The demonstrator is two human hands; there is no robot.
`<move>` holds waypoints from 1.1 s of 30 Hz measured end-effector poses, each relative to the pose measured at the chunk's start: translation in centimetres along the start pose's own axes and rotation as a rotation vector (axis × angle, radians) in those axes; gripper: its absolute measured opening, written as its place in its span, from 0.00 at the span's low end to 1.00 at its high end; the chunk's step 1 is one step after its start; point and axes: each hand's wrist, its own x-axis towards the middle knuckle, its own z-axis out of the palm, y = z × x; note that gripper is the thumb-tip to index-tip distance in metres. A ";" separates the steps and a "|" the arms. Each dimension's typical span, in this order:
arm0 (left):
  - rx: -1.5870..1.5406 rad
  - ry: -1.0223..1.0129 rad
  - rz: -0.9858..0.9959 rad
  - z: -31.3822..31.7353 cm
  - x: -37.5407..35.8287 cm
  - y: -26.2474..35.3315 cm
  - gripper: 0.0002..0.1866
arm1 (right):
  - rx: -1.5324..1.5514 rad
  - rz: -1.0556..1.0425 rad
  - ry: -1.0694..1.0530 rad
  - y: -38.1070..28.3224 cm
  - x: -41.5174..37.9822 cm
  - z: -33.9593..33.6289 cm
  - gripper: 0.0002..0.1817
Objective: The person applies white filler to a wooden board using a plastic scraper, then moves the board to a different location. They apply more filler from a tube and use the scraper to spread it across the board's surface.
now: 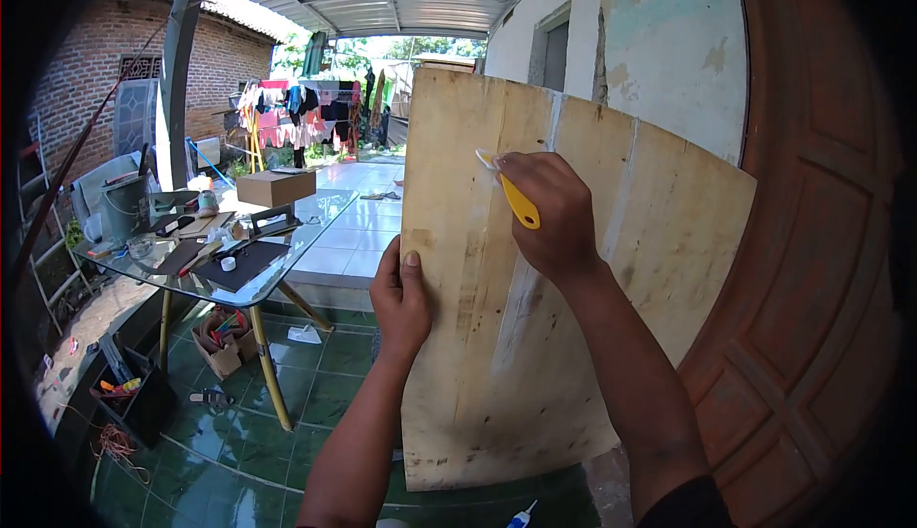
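Against the brown wooden door (812,270) on my right, a large plywood board (592,289) stands nearly upright on the green tiled floor (239,471), leaning slightly. My left hand (399,304) grips the board's left edge at mid-height, thumb on the front face and fingers wrapped behind, so that grip is closed on the board. My right hand (552,213) is closed in a fist around a yellow-handled scraper (511,192), whose pale blade tip touches the board's face near the upper edge. A whitish streak runs down the board below that hand. To the left, well apart from the board, a glass-topped counter (287,265) carries a cardboard box (276,187), a roll of tape (228,263) and assorted tools that are too small to identify. A small tube with a blue cap (521,517) lies on the floor near the board's lower edge.
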 end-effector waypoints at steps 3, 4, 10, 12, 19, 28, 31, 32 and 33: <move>0.000 -0.008 -0.018 0.0 -0.1 0.3 0.21 | -0.124 -0.091 0.017 -0.4 -0.6 1.5 0.17; 0.000 -0.007 -0.018 0.0 -0.2 0.3 0.21 | -0.164 -0.115 0.017 -0.5 -1.4 2.0 0.17; -0.002 0.001 -0.019 0.0 0.0 -0.1 0.20 | -0.148 -0.117 -0.059 -1.5 -5.1 2.5 0.18; 0.003 0.005 -0.021 0.1 0.0 0.0 0.20 | -0.074 -0.063 -0.061 -1.6 -4.1 1.5 0.19; -0.005 -0.001 -0.022 0.0 -0.1 0.5 0.21 | -0.214 -0.109 0.020 -0.9 -4.5 3.8 0.19; -0.024 0.002 -0.021 0.0 -0.3 0.4 0.21 | -0.188 -0.079 0.060 -1.5 -3.2 3.1 0.19; -0.029 -0.008 -0.036 -0.1 -0.2 0.4 0.21 | -0.167 -0.133 0.028 -1.7 -5.7 4.2 0.18; -0.030 -0.011 -0.037 -0.1 -0.3 0.4 0.22 | -0.092 -0.100 -0.005 -1.8 -5.6 3.7 0.18; -0.032 -0.014 -0.034 -0.1 -0.2 0.4 0.22 | -0.017 -0.067 -0.036 -2.0 -5.2 2.9 0.18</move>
